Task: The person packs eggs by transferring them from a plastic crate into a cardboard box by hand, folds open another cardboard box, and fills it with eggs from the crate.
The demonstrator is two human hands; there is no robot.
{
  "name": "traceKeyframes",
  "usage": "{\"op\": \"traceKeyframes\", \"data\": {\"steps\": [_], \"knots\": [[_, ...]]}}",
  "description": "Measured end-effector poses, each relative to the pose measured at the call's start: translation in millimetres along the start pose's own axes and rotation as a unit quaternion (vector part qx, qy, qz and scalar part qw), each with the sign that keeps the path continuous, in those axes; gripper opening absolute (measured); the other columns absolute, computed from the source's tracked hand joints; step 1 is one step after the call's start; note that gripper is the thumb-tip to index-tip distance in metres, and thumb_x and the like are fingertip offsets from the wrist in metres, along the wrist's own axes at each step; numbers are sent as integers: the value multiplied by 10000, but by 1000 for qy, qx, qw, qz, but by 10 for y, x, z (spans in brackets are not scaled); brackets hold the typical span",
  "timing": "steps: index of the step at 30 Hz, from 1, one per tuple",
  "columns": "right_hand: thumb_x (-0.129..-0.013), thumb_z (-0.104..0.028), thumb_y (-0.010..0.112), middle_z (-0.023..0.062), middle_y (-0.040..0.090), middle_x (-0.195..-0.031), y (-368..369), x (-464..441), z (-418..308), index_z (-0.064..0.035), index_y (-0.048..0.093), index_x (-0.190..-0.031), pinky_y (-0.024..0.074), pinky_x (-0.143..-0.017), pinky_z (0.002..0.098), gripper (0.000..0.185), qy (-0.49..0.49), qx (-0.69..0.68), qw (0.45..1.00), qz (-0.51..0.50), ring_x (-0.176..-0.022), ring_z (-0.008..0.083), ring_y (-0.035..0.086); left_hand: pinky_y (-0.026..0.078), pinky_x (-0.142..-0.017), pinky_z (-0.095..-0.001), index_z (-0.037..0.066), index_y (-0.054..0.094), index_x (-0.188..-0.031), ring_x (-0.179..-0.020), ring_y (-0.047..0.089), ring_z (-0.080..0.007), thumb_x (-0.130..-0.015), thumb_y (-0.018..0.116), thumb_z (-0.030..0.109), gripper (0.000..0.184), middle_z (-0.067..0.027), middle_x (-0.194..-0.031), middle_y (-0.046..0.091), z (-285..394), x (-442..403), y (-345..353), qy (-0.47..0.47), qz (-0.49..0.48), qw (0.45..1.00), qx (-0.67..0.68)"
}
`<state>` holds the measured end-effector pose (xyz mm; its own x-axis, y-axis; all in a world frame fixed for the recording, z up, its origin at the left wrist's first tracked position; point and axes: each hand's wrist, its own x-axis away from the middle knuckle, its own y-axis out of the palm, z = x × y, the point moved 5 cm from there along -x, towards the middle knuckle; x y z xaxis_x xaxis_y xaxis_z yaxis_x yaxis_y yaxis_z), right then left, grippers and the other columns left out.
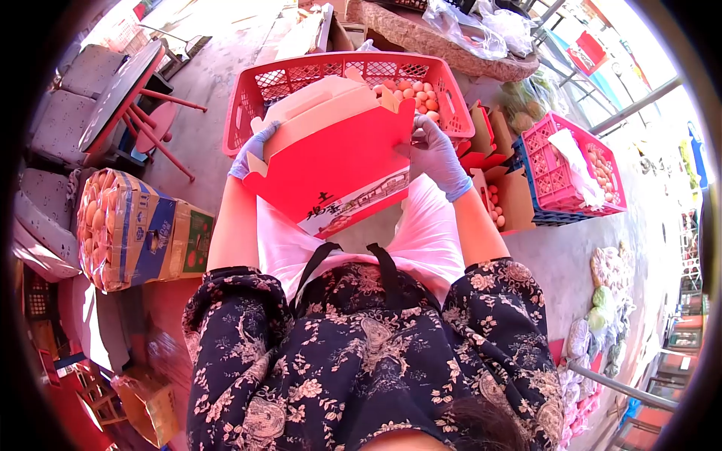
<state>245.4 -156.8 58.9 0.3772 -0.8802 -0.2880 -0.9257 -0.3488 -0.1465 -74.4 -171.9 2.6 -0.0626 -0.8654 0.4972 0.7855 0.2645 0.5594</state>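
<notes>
A red cardboard egg box (338, 161) with a printed black-and-white panel is held up over my lap, its upper flaps standing loose. My left hand (254, 149), in a thin bluish glove, grips its left edge. On the opposite side my right hand (440, 161), gloved the same way, has its fingers closed on the right edge. Beyond the box is a red plastic basket (235, 113), partly hidden by it. Brown eggs (412, 92) lie in the basket's right part.
An open carton (519, 197) with eggs and a pink crate (543, 154) on a blue one stand at right. A taped carton of eggs (143, 233) is at left, near a table with red legs (120, 98). Bagged produce (602, 308) lies on the floor at lower right.
</notes>
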Motion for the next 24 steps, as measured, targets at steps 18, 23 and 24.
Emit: {"op": "traceKeyframes", "data": {"steps": [18, 23, 24], "knots": [[-746, -54, 760, 8, 650, -870, -171, -403, -108, -17, 619, -990, 480, -731, 228, 285, 24, 122, 992, 16, -787, 80, 572, 515, -839, -287, 59, 584, -1099, -964, 601, -134, -732, 749, -25, 411, -20, -1040, 616, 265, 487, 290, 361, -50, 879, -307], [-740, -117, 771, 26, 642, -818, -143, -441, 25, -23, 629, -974, 472, -712, 258, 290, -8, 173, 985, 16, -735, 98, 547, 487, -834, -333, 70, 645, -1003, -878, 593, -198, -658, 834, 79, 393, -48, -980, 614, 402, 241, -33, 408, -13, 765, -498], [-738, -123, 773, 29, 640, -811, -133, -459, 16, -23, 630, -972, 472, -710, 262, 291, -14, 180, 983, 17, -730, 100, 546, 481, -834, -341, 69, 648, -995, -869, 588, -210, -637, 844, 93, 409, -55, -959, 614, 419, 230, -28, 394, -21, 762, -513]]}}
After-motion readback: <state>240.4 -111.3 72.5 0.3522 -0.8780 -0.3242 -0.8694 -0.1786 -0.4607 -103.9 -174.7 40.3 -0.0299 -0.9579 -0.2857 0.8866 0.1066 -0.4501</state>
